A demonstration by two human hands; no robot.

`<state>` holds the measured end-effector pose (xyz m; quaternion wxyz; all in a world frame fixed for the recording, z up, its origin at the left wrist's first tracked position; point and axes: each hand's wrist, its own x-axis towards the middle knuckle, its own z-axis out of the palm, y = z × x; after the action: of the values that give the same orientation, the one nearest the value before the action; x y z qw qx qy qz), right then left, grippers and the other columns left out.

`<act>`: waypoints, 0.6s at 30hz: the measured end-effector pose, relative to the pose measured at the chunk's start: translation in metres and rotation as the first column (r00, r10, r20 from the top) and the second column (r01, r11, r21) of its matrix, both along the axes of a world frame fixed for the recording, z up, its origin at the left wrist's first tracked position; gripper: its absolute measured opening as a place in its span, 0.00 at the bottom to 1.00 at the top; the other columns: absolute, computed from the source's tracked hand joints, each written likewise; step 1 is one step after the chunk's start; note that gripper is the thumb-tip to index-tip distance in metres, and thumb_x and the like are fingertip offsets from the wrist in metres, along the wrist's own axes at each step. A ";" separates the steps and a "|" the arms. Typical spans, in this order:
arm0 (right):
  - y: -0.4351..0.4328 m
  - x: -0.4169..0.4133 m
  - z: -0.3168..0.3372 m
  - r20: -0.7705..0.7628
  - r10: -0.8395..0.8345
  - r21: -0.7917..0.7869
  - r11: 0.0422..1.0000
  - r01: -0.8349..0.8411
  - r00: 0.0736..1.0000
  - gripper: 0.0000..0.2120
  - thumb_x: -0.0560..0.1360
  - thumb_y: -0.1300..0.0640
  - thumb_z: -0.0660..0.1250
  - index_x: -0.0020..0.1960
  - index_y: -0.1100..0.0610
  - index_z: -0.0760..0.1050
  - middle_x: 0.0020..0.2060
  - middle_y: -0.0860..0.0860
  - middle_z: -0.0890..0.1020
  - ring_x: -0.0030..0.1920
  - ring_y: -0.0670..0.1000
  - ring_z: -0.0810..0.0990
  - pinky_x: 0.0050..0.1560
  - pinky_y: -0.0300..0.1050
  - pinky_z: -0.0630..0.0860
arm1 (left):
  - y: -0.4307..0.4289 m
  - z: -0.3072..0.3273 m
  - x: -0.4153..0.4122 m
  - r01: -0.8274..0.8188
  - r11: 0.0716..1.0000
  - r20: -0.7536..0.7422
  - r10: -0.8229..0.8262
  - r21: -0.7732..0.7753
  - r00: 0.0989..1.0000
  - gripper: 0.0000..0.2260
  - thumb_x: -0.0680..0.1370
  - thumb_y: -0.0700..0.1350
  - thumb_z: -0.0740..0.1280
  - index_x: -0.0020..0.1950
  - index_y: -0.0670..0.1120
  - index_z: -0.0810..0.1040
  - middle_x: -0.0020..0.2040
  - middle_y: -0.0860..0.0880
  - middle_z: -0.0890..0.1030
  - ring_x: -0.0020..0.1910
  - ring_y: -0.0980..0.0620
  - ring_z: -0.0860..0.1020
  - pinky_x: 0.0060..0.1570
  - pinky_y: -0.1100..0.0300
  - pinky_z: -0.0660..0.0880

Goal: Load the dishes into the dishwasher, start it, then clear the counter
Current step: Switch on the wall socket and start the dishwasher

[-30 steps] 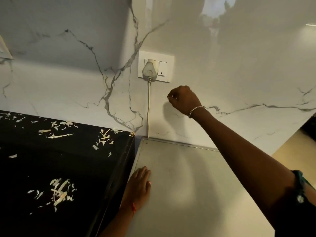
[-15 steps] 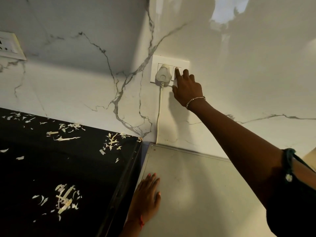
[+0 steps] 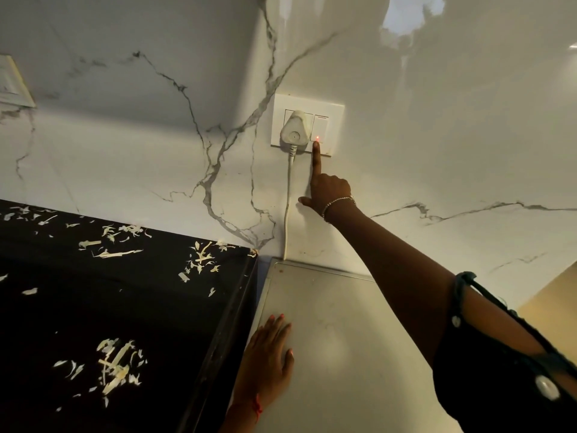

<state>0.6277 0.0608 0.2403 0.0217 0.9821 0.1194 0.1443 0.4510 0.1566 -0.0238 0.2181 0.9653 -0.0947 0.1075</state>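
Nearest the camera, the left hand (image 3: 268, 364) lies flat, palm down, fingers straight and loose, gripping nothing; it simply rests on the grey appliance top (image 3: 359, 339), close to that top's left edge. A red thread (image 3: 257, 407) circles the wrist behind it. Just to the left of that hand is the edge of the black counter (image 3: 140, 310), and it is a mess: pale scraps (image 3: 115, 367) are strewn out to the hand's left, with more clusters further back toward the wall.

Now across to the other side. A dark sleeve (image 3: 499, 370) is in the lower right corner, and the bare arm stretches from it up over the grey top's far edge. The right hand (image 3: 327, 192), a silver bracelet (image 3: 338, 202) at its wrist, is raised against the wall and grasps nothing. Its index finger (image 3: 316, 160) points straight up while the other fingers fold into the palm and the thumb sticks out to the left.

That fingertip touches the lower edge of the white switch (image 3: 321, 128), and right above the tip a small red light (image 3: 317, 138) glows. Just left of the finger, a white plug (image 3: 295, 132) sits in the same switch plate (image 3: 307, 101), and its cord (image 3: 288, 198) drops past the thumb and goes behind the grey top.

Behind it all is the veined marble wall (image 3: 437, 151), with a second plate (image 3: 14, 85) far to the left, cut off by the frame.
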 end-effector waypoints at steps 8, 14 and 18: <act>-0.016 -0.044 -0.005 -0.276 0.024 -0.077 0.996 -0.047 0.961 0.38 0.78 0.48 0.59 0.75 0.62 0.41 0.63 0.60 0.72 0.60 0.59 0.74 0.57 0.50 0.71 | 0.003 0.013 -0.007 -0.005 0.999 -0.106 0.010 0.041 0.994 0.21 0.73 0.53 0.56 0.63 0.49 0.76 0.63 0.49 0.77 0.62 0.49 0.75 0.58 0.57 0.67; -0.050 -0.137 -0.049 -0.404 -0.015 -0.032 0.999 0.002 0.914 0.30 0.78 0.51 0.59 0.74 0.60 0.52 0.65 0.60 0.70 0.63 0.60 0.72 0.59 0.50 0.69 | 0.003 0.012 -0.015 0.007 1.000 -0.123 -0.005 0.020 0.992 0.23 0.75 0.51 0.53 0.62 0.41 0.76 0.62 0.42 0.77 0.61 0.41 0.76 0.60 0.50 0.66; -0.073 -0.202 -0.098 -0.502 -0.069 0.005 0.997 0.083 0.862 0.21 0.78 0.50 0.58 0.67 0.59 0.65 0.64 0.58 0.71 0.62 0.58 0.72 0.60 0.48 0.69 | 0.004 0.011 -0.040 0.029 1.000 -0.153 -0.030 -0.007 0.988 0.26 0.76 0.50 0.48 0.65 0.37 0.72 0.66 0.39 0.72 0.66 0.38 0.70 0.65 0.45 0.57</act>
<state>0.4254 -0.0125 0.1421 -0.0172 0.9900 0.0804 -0.1148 0.4111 0.1603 -0.0125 0.2289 0.9687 -0.0917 0.0299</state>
